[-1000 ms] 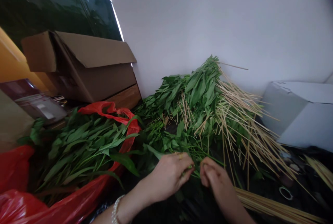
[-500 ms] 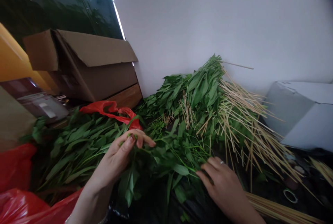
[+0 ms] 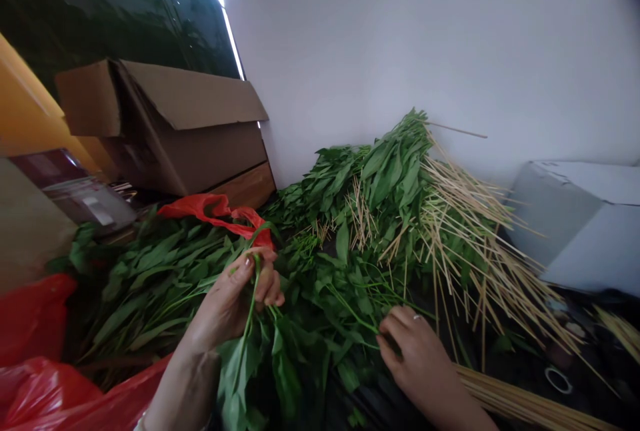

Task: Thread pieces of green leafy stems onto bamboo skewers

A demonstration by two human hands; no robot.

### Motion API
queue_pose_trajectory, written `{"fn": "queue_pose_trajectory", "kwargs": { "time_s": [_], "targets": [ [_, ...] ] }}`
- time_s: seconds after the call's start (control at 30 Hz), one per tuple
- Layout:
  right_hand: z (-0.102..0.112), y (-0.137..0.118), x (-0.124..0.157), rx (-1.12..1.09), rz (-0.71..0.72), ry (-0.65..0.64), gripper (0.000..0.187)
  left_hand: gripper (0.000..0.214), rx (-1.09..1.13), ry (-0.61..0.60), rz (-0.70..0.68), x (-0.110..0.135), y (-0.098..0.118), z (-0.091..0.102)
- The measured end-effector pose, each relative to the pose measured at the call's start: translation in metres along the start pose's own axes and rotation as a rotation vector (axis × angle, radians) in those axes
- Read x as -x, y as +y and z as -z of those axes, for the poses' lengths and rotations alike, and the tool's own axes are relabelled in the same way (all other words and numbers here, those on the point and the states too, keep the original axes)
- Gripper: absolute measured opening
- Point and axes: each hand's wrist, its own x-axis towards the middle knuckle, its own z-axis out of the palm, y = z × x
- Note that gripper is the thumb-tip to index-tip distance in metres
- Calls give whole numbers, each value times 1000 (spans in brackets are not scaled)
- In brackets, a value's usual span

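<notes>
My left hand (image 3: 235, 294) is closed around leafy green stems (image 3: 243, 364), whose broad leaves hang below my fingers. At the right, my right hand (image 3: 420, 357) pinches the end of a thin green stem (image 3: 357, 314) with thumb and fingertips. That stem lies over a loose heap of leafy greens (image 3: 320, 287) between my hands. Behind the heap, bunches of greens fixed to thin wooden sticks (image 3: 465, 224) are stacked against the wall, leaves to the left and sticks pointing right.
More long-leaved greens (image 3: 145, 284) lie at the left, by red plastic bags (image 3: 55, 384). An open cardboard box (image 3: 210, 151) stands behind them. A white box (image 3: 575, 217) is at the right. Bare sticks (image 3: 530, 401) and a tape-like ring (image 3: 559, 379) lie lower right.
My left hand has turned and curled inward, and its leafy stems now hang lower. My right hand has shifted only slightly, still pinching at the heap.
</notes>
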Motion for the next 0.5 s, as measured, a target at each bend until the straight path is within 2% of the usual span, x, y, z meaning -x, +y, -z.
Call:
{"fn": "queue_pose_trajectory", "kwargs": {
  "time_s": [0.1, 0.23, 0.3, 0.4, 0.5],
  "targets": [
    [8, 3, -1, -230, -98, 100, 10, 18, -24, -15, 28, 0, -2, 1],
    [17, 4, -2, -400, -195, 91, 13, 26, -173, -23, 41, -1, -4, -1],
    [19, 3, -2, -417, -205, 88, 13, 28, -392, -3, -24, -3, -4, -6],
    [19, 2, -1, -422, -184, 90, 13, 15, -828, -5, -178, -7, -6, -19],
    [19, 0, -1, -432, -168, 72, 14, 12, -1167, -174, -291, -14, -16, -29]
  ]
}}
